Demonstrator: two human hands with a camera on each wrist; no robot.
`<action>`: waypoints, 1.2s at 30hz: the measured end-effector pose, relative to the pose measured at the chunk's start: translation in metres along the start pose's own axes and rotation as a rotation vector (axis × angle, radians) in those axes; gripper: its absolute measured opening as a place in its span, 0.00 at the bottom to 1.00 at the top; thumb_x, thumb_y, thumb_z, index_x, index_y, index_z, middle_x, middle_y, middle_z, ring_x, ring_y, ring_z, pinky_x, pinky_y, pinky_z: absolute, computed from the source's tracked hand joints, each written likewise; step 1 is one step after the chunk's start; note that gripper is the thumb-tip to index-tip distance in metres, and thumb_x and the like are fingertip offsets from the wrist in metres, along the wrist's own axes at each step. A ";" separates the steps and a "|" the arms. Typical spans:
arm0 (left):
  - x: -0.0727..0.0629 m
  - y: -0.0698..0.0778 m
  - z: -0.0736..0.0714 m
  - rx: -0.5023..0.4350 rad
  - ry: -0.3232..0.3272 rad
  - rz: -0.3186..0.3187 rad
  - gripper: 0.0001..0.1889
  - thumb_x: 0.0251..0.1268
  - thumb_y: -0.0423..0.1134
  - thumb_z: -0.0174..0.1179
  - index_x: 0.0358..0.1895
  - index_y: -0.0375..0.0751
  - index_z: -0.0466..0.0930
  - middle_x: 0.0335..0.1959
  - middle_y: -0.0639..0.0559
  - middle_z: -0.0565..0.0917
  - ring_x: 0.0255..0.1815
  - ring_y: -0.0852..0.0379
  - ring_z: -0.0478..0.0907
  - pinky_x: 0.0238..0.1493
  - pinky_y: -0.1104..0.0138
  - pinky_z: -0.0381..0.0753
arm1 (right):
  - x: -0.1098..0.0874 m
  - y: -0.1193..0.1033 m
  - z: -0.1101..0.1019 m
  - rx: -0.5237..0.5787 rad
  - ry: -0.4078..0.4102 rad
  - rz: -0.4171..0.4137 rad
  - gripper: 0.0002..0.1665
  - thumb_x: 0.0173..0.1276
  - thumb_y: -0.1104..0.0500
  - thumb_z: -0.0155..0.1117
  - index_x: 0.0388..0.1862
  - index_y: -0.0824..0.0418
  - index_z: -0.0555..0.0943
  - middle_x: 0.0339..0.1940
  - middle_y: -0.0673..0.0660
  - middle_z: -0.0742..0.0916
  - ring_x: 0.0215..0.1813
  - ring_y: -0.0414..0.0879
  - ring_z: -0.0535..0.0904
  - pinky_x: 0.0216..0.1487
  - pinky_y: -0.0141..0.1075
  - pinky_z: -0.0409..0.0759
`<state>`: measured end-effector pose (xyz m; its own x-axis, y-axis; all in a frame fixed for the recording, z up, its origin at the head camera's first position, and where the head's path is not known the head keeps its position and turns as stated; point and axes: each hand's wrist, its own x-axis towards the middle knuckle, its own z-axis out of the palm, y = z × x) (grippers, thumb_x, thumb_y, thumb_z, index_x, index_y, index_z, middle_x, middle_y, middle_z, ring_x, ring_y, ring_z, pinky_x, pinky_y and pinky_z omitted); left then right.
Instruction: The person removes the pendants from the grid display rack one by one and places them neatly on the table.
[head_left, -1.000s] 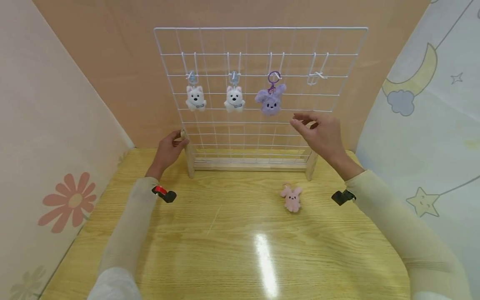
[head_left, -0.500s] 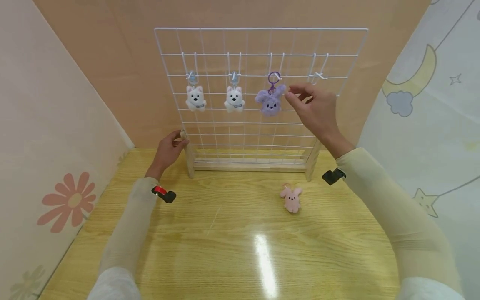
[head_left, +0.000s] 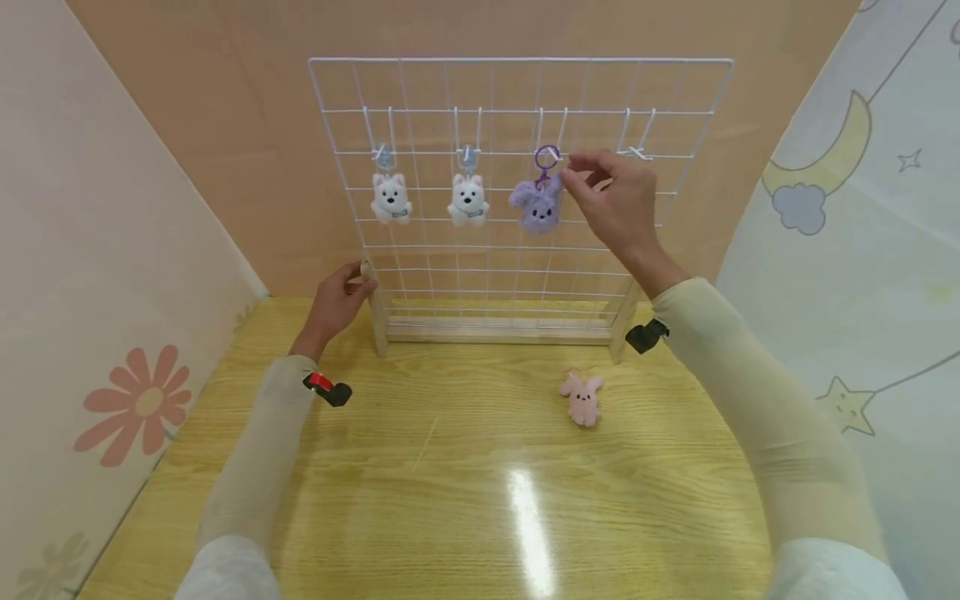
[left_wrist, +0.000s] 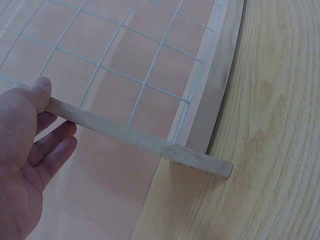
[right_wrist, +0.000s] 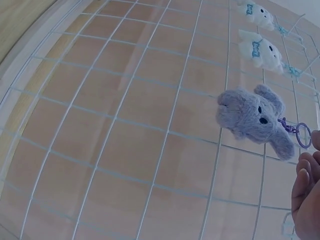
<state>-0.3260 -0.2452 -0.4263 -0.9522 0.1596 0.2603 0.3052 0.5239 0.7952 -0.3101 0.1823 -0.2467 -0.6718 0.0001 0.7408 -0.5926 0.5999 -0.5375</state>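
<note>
A purple plush rabbit keychain (head_left: 538,208) hangs by its purple ring from a hook on a white wire grid rack (head_left: 517,247). Beside it is my right hand (head_left: 618,200), thumb and index fingertip right at the ring and upper ear, with a gap between the two. The right wrist view shows these fingers (right_wrist: 306,172) at the edge, close to the ring (right_wrist: 303,135). My left hand (head_left: 335,302) grips the rack's wooden side post (left_wrist: 125,132), thumb on one face and fingers behind. A pink plush rabbit keychain (head_left: 582,400) lies on the table.
Two white plush dog keychains, one at the left (head_left: 391,198) and one closer to the middle (head_left: 468,200), hang from other hooks. A bare hook (head_left: 636,152) sits at the rack's right. The wooden table (head_left: 337,483) lies between two patterned side walls.
My right hand has risen and moved left, from below the rack's right hooks to the purple rabbit's ring. My left hand stays on the post.
</note>
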 end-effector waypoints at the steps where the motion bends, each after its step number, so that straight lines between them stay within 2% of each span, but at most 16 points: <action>1: 0.000 0.000 0.000 0.002 0.001 -0.001 0.33 0.79 0.53 0.55 0.77 0.38 0.64 0.73 0.34 0.71 0.62 0.35 0.79 0.60 0.41 0.79 | 0.001 0.000 0.002 0.003 0.004 0.002 0.15 0.70 0.55 0.72 0.48 0.65 0.90 0.45 0.58 0.92 0.32 0.32 0.79 0.35 0.23 0.76; 12: -0.002 -0.002 -0.002 0.015 0.001 -0.006 0.33 0.79 0.53 0.55 0.78 0.39 0.63 0.73 0.34 0.71 0.62 0.35 0.79 0.59 0.41 0.79 | 0.008 -0.005 0.015 0.023 0.003 0.131 0.15 0.71 0.56 0.71 0.50 0.64 0.90 0.44 0.58 0.92 0.33 0.35 0.81 0.36 0.24 0.77; 19: -0.002 -0.001 -0.002 0.008 0.003 0.000 0.33 0.79 0.53 0.55 0.78 0.38 0.63 0.73 0.34 0.71 0.62 0.35 0.80 0.59 0.41 0.79 | 0.010 -0.002 0.021 0.025 0.040 0.114 0.15 0.70 0.56 0.71 0.50 0.64 0.89 0.43 0.58 0.92 0.34 0.33 0.82 0.39 0.23 0.80; 26: 0.000 0.000 -0.001 0.005 0.007 0.016 0.32 0.79 0.51 0.55 0.78 0.38 0.64 0.73 0.35 0.71 0.61 0.36 0.81 0.59 0.42 0.80 | 0.011 -0.001 0.026 0.034 0.074 0.139 0.16 0.69 0.54 0.72 0.48 0.65 0.89 0.42 0.58 0.92 0.35 0.33 0.84 0.41 0.23 0.82; 36: 0.002 -0.001 0.000 0.002 -0.004 0.011 0.32 0.80 0.50 0.56 0.78 0.37 0.63 0.73 0.34 0.71 0.62 0.35 0.80 0.60 0.42 0.80 | 0.013 -0.004 0.027 0.022 0.073 0.142 0.14 0.71 0.56 0.70 0.46 0.65 0.89 0.42 0.57 0.92 0.35 0.33 0.83 0.41 0.23 0.82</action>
<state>-0.3284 -0.2459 -0.4266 -0.9487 0.1688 0.2672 0.3160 0.5239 0.7910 -0.3283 0.1584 -0.2455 -0.7160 0.1425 0.6834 -0.5038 0.5723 -0.6471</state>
